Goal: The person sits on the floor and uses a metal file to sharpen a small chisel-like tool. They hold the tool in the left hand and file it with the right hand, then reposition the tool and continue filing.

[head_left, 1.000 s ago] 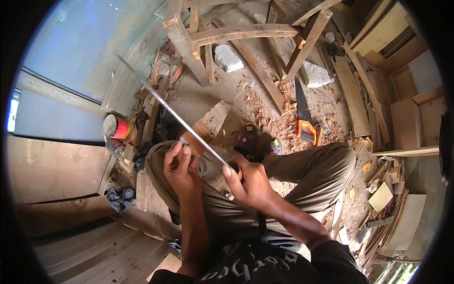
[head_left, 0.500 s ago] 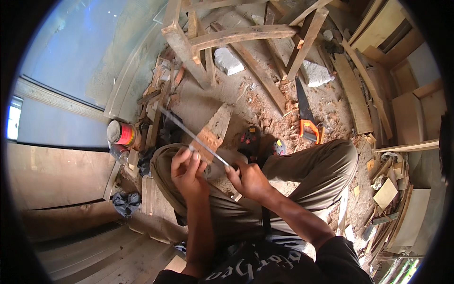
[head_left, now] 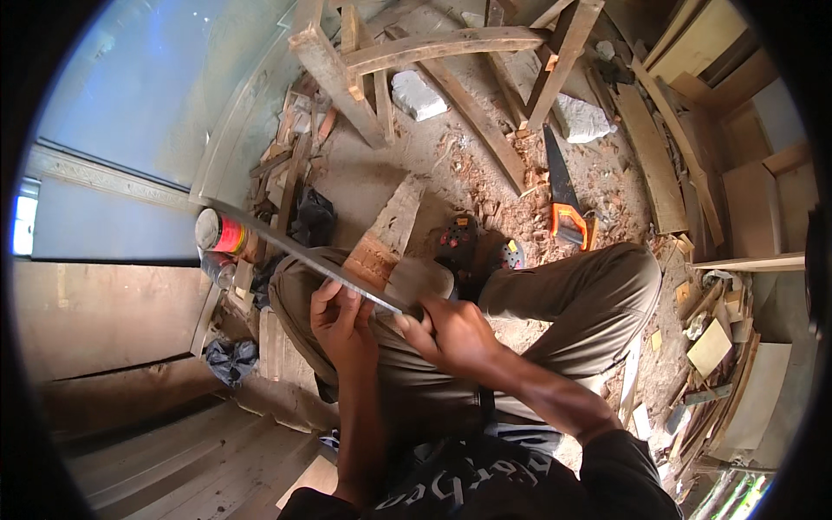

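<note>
A long, thin, flat grey strip (head_left: 303,254) slants across my lap, its far end smeared by motion near a red tin. My left hand (head_left: 345,321) pinches it along its near part, fingertips at its edge. At the near end, my right hand (head_left: 459,334) has its thumb and fingers closed on it. A blurred brownish shape (head_left: 423,279) shows just above the right knuckles; I cannot make out what it is. Beyond my hands lies a rough wooden block (head_left: 390,227). The strip passes in front of its near end.
A handsaw (head_left: 563,195) with an orange handle lies ahead to the right. Wooden framework (head_left: 446,56) stands at the far side, near white blocks (head_left: 418,95). The red tin (head_left: 218,232) is at left. Wood scraps (head_left: 711,347) pile at right; dark clogs (head_left: 459,236) stand before me.
The strip has turned so its broad face shows more, and its far end has swung left and nearer. My right hand has shifted slightly left and down.
</note>
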`<act>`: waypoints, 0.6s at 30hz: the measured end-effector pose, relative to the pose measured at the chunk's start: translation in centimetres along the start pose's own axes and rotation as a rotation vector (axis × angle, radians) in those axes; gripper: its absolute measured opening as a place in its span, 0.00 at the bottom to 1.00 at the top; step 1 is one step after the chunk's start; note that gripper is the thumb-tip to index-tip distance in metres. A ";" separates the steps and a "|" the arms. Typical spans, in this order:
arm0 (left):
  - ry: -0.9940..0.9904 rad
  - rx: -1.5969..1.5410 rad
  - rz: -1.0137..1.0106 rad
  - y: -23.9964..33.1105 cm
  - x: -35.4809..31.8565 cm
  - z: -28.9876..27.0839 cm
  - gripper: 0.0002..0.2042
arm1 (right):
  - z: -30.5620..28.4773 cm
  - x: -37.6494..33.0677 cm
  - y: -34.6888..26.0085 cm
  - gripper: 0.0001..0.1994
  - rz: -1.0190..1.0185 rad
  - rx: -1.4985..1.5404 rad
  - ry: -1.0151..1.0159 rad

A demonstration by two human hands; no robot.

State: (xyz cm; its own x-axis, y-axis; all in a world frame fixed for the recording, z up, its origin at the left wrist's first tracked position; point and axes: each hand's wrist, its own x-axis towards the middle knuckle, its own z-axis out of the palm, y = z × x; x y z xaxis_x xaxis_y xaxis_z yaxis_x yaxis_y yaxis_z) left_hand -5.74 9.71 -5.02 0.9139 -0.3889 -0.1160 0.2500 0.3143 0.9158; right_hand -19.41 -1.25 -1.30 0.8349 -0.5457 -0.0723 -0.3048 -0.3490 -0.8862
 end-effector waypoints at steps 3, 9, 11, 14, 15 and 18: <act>-0.073 -0.149 -0.006 -1.1 0.1 -0.7 0.12 | 0.3 -0.6 0.7 0.17 -0.011 0.053 0.037; -0.056 -0.125 -0.066 -0.4 -0.5 1.3 0.11 | 0.5 0.4 2.6 0.17 -0.059 -0.001 0.096; -0.054 -0.155 -0.052 -0.8 -0.5 0.8 0.10 | -0.6 -0.2 0.1 0.17 -0.169 0.041 0.108; -0.131 -0.168 -0.064 -0.2 -0.2 1.2 0.10 | 0.2 0.4 3.1 0.16 -0.050 -0.095 0.062; -0.046 -0.098 -0.094 0.2 -0.2 1.6 0.11 | -0.1 1.3 4.0 0.16 -0.020 -0.106 0.080; -0.029 -0.080 -0.070 -0.2 -0.4 1.3 0.11 | -1.0 2.1 3.3 0.19 -0.010 -0.013 0.056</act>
State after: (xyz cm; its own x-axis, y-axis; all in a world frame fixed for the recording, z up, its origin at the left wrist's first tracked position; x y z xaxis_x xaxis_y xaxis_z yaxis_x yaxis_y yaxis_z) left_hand -6.55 8.69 -4.71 0.8838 -0.4371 -0.1668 0.3391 0.3530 0.8720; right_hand -19.09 -4.30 -3.91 0.8108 -0.5841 -0.0375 -0.3029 -0.3641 -0.8807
